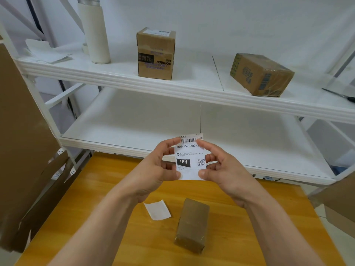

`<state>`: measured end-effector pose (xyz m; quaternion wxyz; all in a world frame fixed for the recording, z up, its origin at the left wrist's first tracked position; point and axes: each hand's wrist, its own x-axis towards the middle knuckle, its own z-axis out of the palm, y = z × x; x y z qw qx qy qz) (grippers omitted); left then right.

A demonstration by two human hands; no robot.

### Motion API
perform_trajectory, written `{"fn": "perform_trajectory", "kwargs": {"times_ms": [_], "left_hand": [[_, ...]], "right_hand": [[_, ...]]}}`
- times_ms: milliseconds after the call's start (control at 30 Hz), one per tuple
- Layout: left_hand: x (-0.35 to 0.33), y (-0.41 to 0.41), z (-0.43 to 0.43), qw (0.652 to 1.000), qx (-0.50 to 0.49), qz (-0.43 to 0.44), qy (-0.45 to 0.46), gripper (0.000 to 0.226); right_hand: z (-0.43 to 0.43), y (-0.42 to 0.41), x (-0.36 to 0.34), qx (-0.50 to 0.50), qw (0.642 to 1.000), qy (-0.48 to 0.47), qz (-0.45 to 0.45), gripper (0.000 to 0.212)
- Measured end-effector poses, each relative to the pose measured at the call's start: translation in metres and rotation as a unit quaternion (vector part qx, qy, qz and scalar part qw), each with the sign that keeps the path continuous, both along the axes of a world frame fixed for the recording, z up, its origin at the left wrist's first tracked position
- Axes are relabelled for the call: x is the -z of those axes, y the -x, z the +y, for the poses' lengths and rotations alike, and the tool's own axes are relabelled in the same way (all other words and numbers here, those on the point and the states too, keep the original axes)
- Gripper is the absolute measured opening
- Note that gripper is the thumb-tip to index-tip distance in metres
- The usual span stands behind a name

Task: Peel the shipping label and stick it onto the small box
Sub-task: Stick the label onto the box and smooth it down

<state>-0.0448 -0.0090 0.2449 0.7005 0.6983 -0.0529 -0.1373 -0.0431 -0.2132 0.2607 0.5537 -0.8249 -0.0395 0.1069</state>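
Observation:
A white shipping label (189,156) printed with a barcode, "15H" and a QR code is held upright in the air above the wooden table (107,189). My left hand (157,169) pinches its left edge with thumb and fingers. My right hand (221,167) grips its right edge at top and bottom. Below the hands, a small brown box (192,225) lies on the table, plain side up. A curled white piece of backing paper (157,209) rests on the table just left of the box.
A white metal shelf unit (172,87) stands behind the table. Its upper shelf carries two taped cardboard boxes (156,54) (262,74), a white bottle (94,31), loose papers (46,51) and scissors (342,96). Flattened cardboard (25,141) leans at left.

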Motion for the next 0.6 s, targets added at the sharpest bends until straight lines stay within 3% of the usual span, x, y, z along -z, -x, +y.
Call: {"fn": "perform_trajectory", "kwargs": {"times_ms": [300,600], "left_hand": [[0.017,-0.002,-0.012,0.997,-0.004,0.016,-0.079,0.077],[0.062,-0.008,-0.036,0.994,-0.026,0.068,-0.086,0.06]], "right_hand": [[-0.011,-0.001,0.029,0.016,0.999,0.003,0.036,0.079],[-0.021,0.004,0.074,0.068,0.995,-0.013,0.077,0.077]]}}
